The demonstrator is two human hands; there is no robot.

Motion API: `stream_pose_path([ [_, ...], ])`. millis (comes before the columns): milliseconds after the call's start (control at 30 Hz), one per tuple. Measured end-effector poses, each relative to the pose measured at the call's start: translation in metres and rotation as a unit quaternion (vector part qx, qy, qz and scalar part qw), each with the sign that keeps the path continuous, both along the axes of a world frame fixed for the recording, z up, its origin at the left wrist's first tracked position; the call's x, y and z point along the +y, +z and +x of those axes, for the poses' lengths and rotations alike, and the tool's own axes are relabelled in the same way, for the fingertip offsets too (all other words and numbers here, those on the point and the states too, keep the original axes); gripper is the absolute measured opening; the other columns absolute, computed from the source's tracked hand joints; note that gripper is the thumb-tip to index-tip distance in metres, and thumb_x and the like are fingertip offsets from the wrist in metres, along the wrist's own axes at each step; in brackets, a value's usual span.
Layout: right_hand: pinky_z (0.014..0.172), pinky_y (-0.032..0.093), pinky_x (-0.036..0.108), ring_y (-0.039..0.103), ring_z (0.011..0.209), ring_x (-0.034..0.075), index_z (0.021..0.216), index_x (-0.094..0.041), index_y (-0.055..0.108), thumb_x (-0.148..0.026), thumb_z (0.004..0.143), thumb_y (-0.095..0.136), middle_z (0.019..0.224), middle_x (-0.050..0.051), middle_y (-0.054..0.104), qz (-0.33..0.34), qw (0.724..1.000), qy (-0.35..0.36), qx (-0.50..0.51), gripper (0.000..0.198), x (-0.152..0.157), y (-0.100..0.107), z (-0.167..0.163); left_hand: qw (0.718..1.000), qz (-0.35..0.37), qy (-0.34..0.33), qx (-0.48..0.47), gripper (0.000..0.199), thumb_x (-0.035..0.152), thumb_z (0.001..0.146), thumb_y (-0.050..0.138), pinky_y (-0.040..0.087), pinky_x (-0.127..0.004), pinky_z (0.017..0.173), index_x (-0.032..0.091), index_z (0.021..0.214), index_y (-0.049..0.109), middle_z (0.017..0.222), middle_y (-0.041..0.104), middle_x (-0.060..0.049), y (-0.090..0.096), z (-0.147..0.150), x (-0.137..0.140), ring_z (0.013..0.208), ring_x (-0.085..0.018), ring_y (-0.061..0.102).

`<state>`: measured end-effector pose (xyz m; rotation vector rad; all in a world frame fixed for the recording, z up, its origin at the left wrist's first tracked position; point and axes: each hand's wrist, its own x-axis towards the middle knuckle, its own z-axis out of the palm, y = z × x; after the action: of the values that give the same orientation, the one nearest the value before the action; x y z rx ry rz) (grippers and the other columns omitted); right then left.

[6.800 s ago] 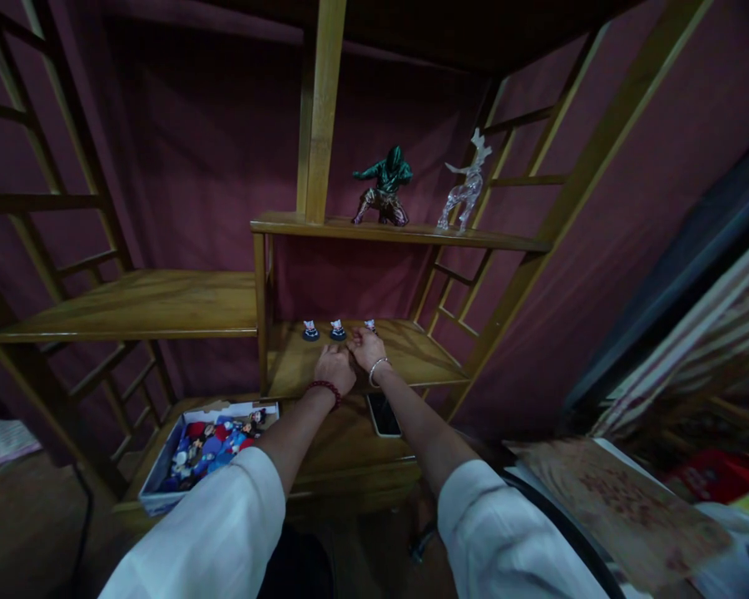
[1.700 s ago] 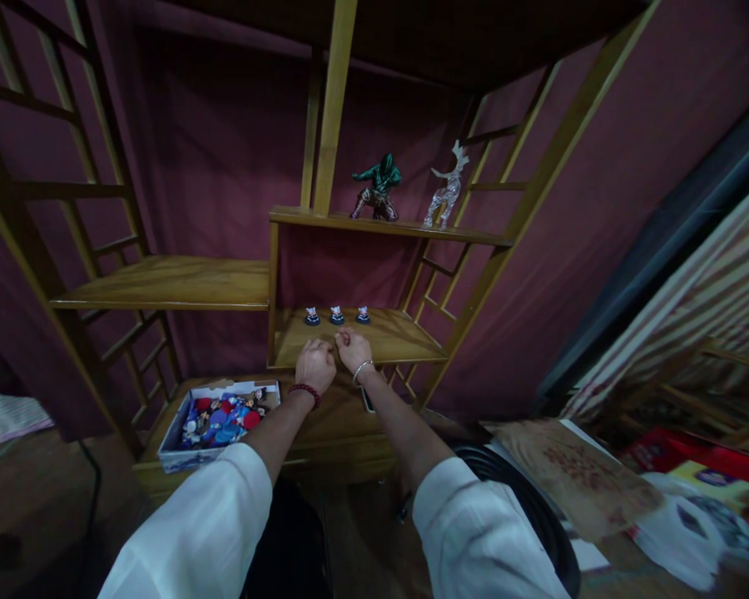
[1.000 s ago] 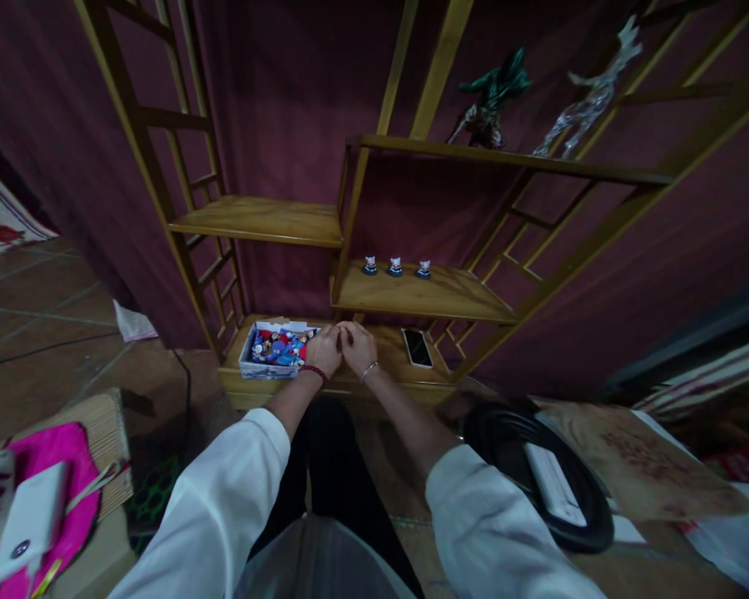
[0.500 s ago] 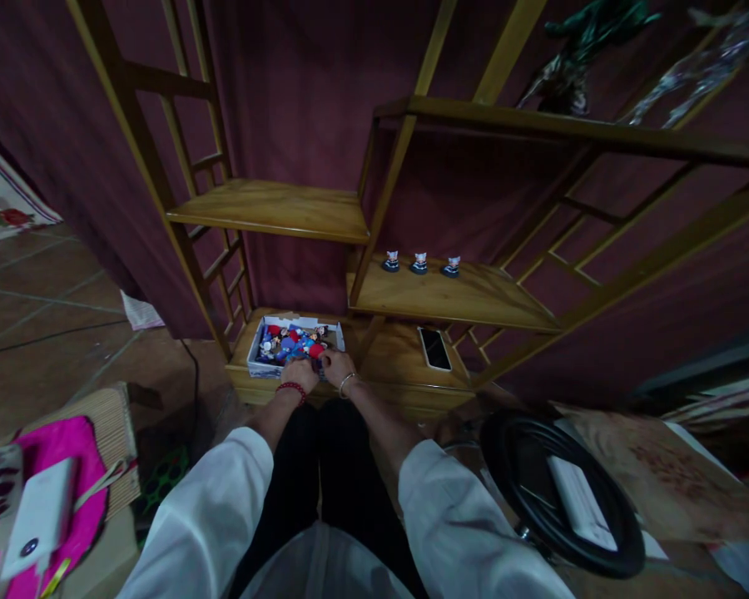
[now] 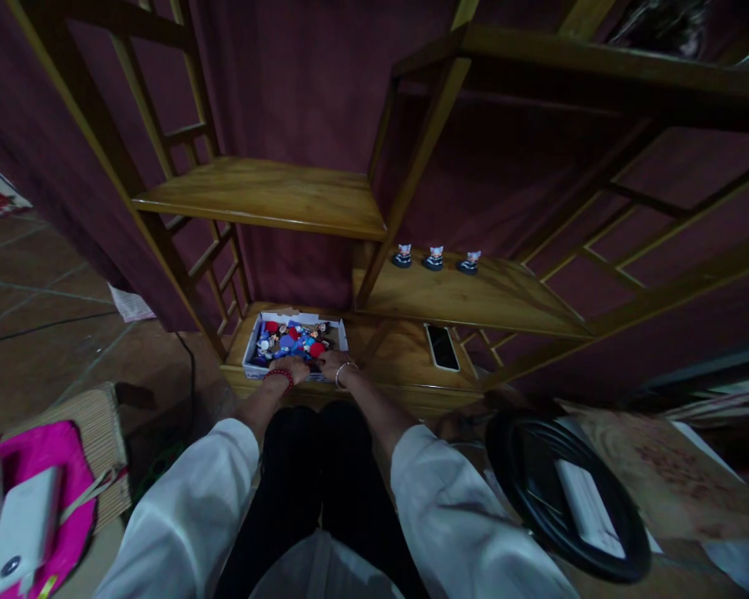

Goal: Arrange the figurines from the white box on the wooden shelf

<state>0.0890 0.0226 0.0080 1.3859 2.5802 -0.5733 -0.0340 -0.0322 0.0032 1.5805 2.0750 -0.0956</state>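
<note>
A white cardboard box [image 5: 340, 335] full of small toy figures [image 5: 293, 339], mostly blue and red, stands on the low wooden shelf. My left hand [image 5: 292, 368], with a red bead bracelet above it, is over the box's front edge, fingers curled inward. Close beside it is my right hand [image 5: 335, 364], wearing a light bangle, also closed at the box's front right. Something small and dark seems to lie between the fingertips, but I cannot make it out. Three matching cat-eared figurines [image 5: 434, 259] stand in a row on the middle shelf to the right.
A phone [image 5: 442, 347] lies on the low shelf, right of the box. Wooden uprights and an upper left shelf [image 5: 262, 195] surround the hands. At lower right is a round black stool [image 5: 505, 482]; at lower left, a white device [image 5: 25, 520] rests on pink cloth.
The view has moved closer and tipped down toward the shelves. Both hands stay at the box's front edge, their fingers slightly shifted.
</note>
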Motion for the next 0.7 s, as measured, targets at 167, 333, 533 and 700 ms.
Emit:
stream_pose_path([
  [167,0.071,0.041,0.023,0.059,0.085,0.016,0.09,-0.024,0.066,-0.033,0.078,0.047,0.093,0.004,0.066,-0.019,1.0,0.0,0.02,0.024,0.007,-0.012,-0.003,1.0,0.0,0.006,-0.004,0.034,0.035,0.078,0.036,0.041,-0.033,0.08,0.021,0.102,0.056,0.109,0.059,-0.01,0.0,-0.003,-0.002,0.1,-0.024,0.055],
  [333,0.066,0.041,0.021,0.059,0.081,0.016,0.086,-0.019,0.067,-0.025,0.075,0.051,0.09,0.006,0.066,-0.014,0.999,-0.023,0.029,0.02,0.011,-0.02,-0.005,0.999,0.039,-0.004,-0.024,0.037,0.03,0.078,0.037,0.041,-0.034,0.08,0.028,0.112,0.05,0.109,0.06,-0.006,0.001,-0.005,-0.005,0.099,-0.023,0.055],
  [533,0.072,0.042,0.023,0.059,0.085,0.017,0.088,-0.02,0.065,-0.027,0.076,0.048,0.093,0.006,0.065,0.002,0.998,-0.039,0.044,0.022,0.01,-0.02,-0.004,0.998,0.054,-0.001,-0.029,0.04,0.029,0.079,0.035,0.04,-0.036,0.083,0.031,0.117,0.046,0.111,0.059,-0.004,-0.003,-0.007,-0.005,0.101,-0.023,0.054],
  [700,0.073,0.042,0.024,0.058,0.088,0.018,0.093,-0.022,0.063,-0.029,0.077,0.046,0.097,0.006,0.064,0.011,0.998,-0.036,0.041,0.025,0.008,-0.02,-0.004,0.998,0.044,0.008,-0.032,0.044,0.026,0.077,0.037,0.039,-0.035,0.083,0.03,0.121,0.044,0.116,0.056,-0.006,-0.003,-0.006,-0.005,0.104,-0.023,0.052],
])
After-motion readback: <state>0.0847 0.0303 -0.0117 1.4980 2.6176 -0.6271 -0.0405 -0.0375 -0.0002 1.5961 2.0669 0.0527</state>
